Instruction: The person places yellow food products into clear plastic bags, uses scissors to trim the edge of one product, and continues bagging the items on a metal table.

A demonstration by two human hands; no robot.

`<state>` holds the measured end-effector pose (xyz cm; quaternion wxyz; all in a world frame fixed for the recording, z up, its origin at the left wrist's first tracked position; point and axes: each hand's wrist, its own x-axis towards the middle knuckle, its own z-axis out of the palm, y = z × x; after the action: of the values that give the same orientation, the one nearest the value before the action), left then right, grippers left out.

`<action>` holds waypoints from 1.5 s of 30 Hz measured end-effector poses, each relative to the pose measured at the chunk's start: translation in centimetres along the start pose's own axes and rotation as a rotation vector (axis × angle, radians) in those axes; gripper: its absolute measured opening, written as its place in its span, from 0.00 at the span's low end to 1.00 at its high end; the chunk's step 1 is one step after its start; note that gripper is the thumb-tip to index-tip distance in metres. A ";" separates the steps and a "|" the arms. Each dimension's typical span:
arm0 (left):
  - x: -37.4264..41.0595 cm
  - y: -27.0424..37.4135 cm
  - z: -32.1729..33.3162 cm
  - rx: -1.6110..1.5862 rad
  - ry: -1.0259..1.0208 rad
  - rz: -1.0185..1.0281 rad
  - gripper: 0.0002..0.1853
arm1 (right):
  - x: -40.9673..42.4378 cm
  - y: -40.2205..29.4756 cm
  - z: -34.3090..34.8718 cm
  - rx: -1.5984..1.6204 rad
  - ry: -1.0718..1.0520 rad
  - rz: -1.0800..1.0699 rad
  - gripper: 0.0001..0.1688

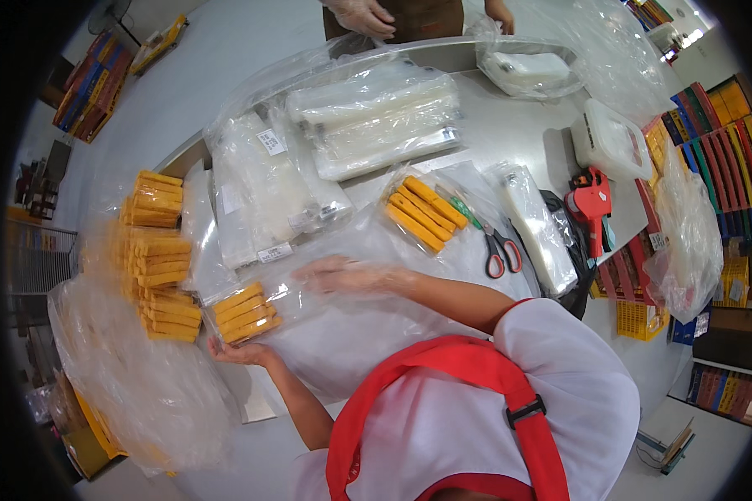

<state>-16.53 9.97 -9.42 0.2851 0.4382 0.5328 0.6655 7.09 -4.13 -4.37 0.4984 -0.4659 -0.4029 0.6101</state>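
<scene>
My left hand (pixel 241 354) cups the lower left end of a clear plastic bag that holds several yellow-orange stick-shaped pieces (pixel 247 313), which look like food. Blurred by motion, my right hand (pixel 351 277) is over the slack right part of that bag; whether it grips the film is unclear. Up and to the right of it lies another clear bag of yellow sticks (pixel 426 213). Stacked bundles of the same sticks (pixel 163 263) stand left of my left hand, partly behind clear film.
Packs of clear bags (pixel 382 119) line the table's far side. Scissors (pixel 501 250), a green-handled tool (pixel 464 210), a bag pack (pixel 536 232), a red tape dispenser (pixel 592 203) and a plastic tub (pixel 611 141) lie right. A co-worker's gloved hand (pixel 363 17) shows across the table.
</scene>
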 end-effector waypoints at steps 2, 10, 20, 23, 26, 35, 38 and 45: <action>0.0 0.0 0.0 0.006 0.042 0.018 0.22 | -5.8 -2.7 -1.5 -0.227 0.182 -0.030 0.21; 0.2 0.3 0.4 -0.051 -0.006 0.044 0.31 | -18.5 -3.2 -7.1 -1.005 0.882 -0.165 0.12; 2.1 3.0 -2.5 0.171 -0.021 -0.034 0.34 | -16.7 -2.0 -7.6 -0.957 0.862 -0.036 0.11; 0.9 4.6 -3.3 0.312 0.102 0.006 0.30 | -16.5 -1.9 -7.7 -0.837 0.914 -0.016 0.12; -3.7 7.4 -3.6 0.157 0.014 0.218 0.26 | -16.3 -1.5 -7.5 -0.769 0.971 -0.030 0.13; -20.4 11.8 -2.7 -0.200 -0.751 -0.046 0.22 | -16.3 -1.7 -7.8 -0.900 1.015 -0.106 0.11; -23.0 12.8 -2.5 -0.269 -0.928 -0.118 0.20 | -17.1 -1.3 -9.1 -1.104 0.922 -0.216 0.10; -25.6 13.7 -2.4 -0.260 -1.063 -0.182 0.18 | -16.4 -2.0 -10.4 -1.230 0.774 -0.154 0.08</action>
<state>-5.82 -16.52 -3.54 0.6228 0.6273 0.2646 0.3855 18.72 -19.62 -2.27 0.2947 -0.8141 -0.4995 0.0285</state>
